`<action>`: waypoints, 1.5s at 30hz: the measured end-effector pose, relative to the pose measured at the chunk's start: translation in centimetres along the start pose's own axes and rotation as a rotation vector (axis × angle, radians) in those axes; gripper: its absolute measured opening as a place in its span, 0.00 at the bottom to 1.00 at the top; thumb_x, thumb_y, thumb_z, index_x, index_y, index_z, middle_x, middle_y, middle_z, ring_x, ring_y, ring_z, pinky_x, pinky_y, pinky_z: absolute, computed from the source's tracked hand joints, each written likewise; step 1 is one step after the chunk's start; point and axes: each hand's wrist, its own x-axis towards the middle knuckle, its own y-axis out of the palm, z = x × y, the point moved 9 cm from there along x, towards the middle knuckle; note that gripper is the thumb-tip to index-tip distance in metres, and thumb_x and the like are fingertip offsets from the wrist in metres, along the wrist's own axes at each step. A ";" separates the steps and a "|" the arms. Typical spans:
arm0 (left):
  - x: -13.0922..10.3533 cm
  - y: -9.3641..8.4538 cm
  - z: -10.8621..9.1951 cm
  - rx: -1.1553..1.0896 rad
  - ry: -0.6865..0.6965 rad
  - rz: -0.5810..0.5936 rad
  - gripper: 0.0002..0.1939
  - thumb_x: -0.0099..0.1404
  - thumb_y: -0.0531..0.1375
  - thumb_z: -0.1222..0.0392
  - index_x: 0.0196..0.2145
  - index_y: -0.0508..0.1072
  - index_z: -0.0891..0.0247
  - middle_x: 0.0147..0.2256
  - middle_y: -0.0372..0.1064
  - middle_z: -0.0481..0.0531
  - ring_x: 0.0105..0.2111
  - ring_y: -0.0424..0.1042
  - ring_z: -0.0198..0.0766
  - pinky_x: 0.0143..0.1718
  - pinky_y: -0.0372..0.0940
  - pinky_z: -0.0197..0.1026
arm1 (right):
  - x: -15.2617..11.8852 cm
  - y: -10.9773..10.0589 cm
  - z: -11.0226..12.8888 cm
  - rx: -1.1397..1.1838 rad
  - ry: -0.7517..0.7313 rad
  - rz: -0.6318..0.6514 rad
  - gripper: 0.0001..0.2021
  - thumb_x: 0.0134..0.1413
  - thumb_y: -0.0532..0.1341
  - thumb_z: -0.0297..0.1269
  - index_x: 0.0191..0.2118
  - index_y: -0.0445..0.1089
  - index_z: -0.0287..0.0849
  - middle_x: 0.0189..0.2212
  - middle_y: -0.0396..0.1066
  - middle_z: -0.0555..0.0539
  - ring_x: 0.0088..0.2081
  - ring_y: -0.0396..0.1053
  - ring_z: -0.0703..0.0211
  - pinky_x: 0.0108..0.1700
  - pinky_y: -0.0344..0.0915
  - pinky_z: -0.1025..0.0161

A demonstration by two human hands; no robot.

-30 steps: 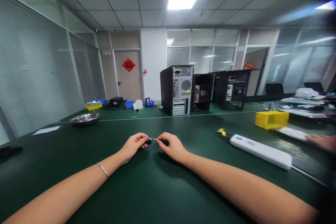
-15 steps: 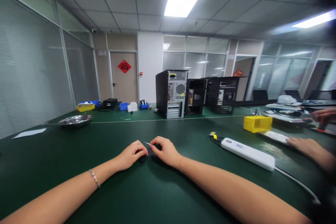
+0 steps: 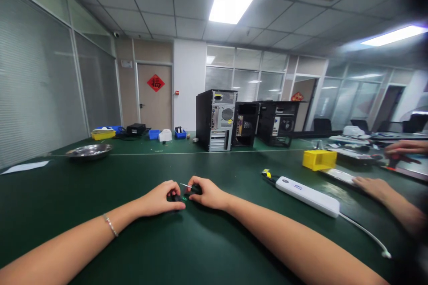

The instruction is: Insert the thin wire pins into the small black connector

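Converging, left hand [image 3: 163, 198] closed round black piece [image 3: 176, 197], right hand [image 3: 210, 194] round slim tool [image 3: 186, 185].

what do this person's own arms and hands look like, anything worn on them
The left hand and right hand are bare, with no gloves. Both forearms show no sleeves. A thin, silvery bracelet circles the left wrist; none shows on the right.

Around the computer tower [image 3: 221, 120], our green tabletop [image 3: 150, 167] looked smooth and softly glossy. We saw bare metal on the tower's back, a shiny metal bowl [image 3: 89, 151] and paper sheet [image 3: 25, 167] left of it, a plastic bin [image 3: 310, 160] and smooth plastic power strip [image 3: 307, 196] right of it, and a metal-shafted tool [image 3: 186, 185] before it.
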 end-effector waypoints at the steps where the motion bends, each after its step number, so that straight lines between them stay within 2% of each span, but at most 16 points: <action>1: -0.1 0.1 -0.3 0.013 0.024 0.022 0.19 0.53 0.65 0.46 0.34 0.70 0.62 0.35 0.66 0.49 0.36 0.66 0.42 0.38 0.61 0.40 | 0.0 0.1 0.1 0.003 -0.006 0.011 0.11 0.46 0.65 0.28 0.38 0.68 0.43 0.35 0.73 0.52 0.36 0.68 0.62 0.40 0.62 0.67; 5: -0.3 0.0 -0.7 0.002 0.066 0.007 0.17 0.55 0.64 0.48 0.37 0.71 0.61 0.36 0.66 0.50 0.38 0.66 0.42 0.40 0.61 0.42 | 0.0 0.4 0.4 -0.040 -0.025 0.026 0.11 0.46 0.66 0.30 0.38 0.68 0.43 0.33 0.72 0.52 0.34 0.67 0.63 0.37 0.61 0.68; 9: -0.3 0.3 -0.2 -0.049 0.048 -0.004 0.17 0.54 0.64 0.49 0.39 0.71 0.61 0.36 0.66 0.50 0.37 0.66 0.42 0.39 0.61 0.42 | -0.1 0.4 0.9 -0.107 -0.028 0.022 0.10 0.47 0.67 0.33 0.37 0.68 0.43 0.29 0.69 0.54 0.31 0.65 0.64 0.34 0.59 0.70; 14: -0.1 0.1 0.2 -0.119 0.022 -0.011 0.18 0.54 0.65 0.52 0.41 0.70 0.62 0.36 0.67 0.50 0.37 0.65 0.41 0.39 0.61 0.41 | -0.4 0.3 1.7 -0.161 -0.076 -0.016 0.07 0.50 0.64 0.33 0.37 0.68 0.44 0.29 0.69 0.54 0.30 0.64 0.65 0.34 0.59 0.70; 19: 0.3 -0.2 0.9 -0.298 -0.005 -0.030 0.17 0.56 0.64 0.55 0.42 0.69 0.63 0.38 0.69 0.51 0.36 0.66 0.39 0.40 0.62 0.41 | -0.2 -0.4 0.8 -0.038 -0.030 -0.117 0.10 0.48 0.58 0.24 0.37 0.68 0.43 0.31 0.71 0.54 0.33 0.67 0.64 0.38 0.61 0.69; 24: 0.4 0.0 1.6 -0.554 -0.030 -0.032 0.19 0.55 0.65 0.56 0.42 0.68 0.64 0.42 0.69 0.53 0.40 0.69 0.39 0.44 0.64 0.42 | 0.2 -0.5 0.0 0.144 -0.002 -0.109 0.11 0.49 0.57 0.25 0.38 0.72 0.40 0.34 0.74 0.50 0.37 0.70 0.62 0.44 0.64 0.66; 29: 0.1 0.4 2.9 -0.702 -0.155 0.006 0.26 0.53 0.66 0.56 0.49 0.66 0.62 0.38 0.72 0.51 0.35 0.72 0.39 0.37 0.65 0.40 | 0.4 -0.7 -0.6 0.200 0.048 -0.112 0.11 0.49 0.57 0.24 0.38 0.73 0.39 0.34 0.74 0.50 0.36 0.70 0.62 0.42 0.65 0.66; 33: 0.1 0.5 3.4 -0.782 -0.201 0.014 0.29 0.52 0.67 0.57 0.51 0.66 0.62 0.36 0.75 0.51 0.38 0.74 0.41 0.40 0.66 0.42 | 0.2 -0.7 -0.7 0.135 0.063 -0.105 0.11 0.49 0.57 0.24 0.37 0.73 0.39 0.33 0.74 0.50 0.35 0.69 0.62 0.40 0.64 0.67; 37: 0.3 0.4 3.5 -0.791 -0.189 -0.003 0.27 0.50 0.68 0.59 0.48 0.68 0.63 0.37 0.76 0.53 0.43 0.74 0.44 0.46 0.65 0.45 | -0.1 -0.5 -0.2 -0.122 0.075 -0.070 0.11 0.44 0.59 0.24 0.34 0.74 0.42 0.33 0.73 0.50 0.36 0.69 0.61 0.41 0.63 0.66; 41: 0.4 0.3 3.4 -0.766 -0.155 -0.023 0.25 0.50 0.68 0.61 0.46 0.68 0.63 0.38 0.76 0.54 0.45 0.73 0.45 0.50 0.64 0.48 | -0.2 -0.8 -0.5 -0.255 0.164 -0.056 0.08 0.43 0.61 0.26 0.32 0.74 0.43 0.30 0.72 0.49 0.32 0.68 0.60 0.35 0.62 0.66; 45: 0.5 0.3 3.3 -0.763 -0.125 -0.013 0.24 0.50 0.67 0.62 0.46 0.68 0.64 0.40 0.75 0.55 0.44 0.73 0.45 0.49 0.64 0.48 | -0.2 -0.4 -1.9 -0.044 0.311 0.025 0.08 0.46 0.59 0.26 0.33 0.73 0.42 0.24 0.71 0.52 0.22 0.65 0.65 0.26 0.60 0.69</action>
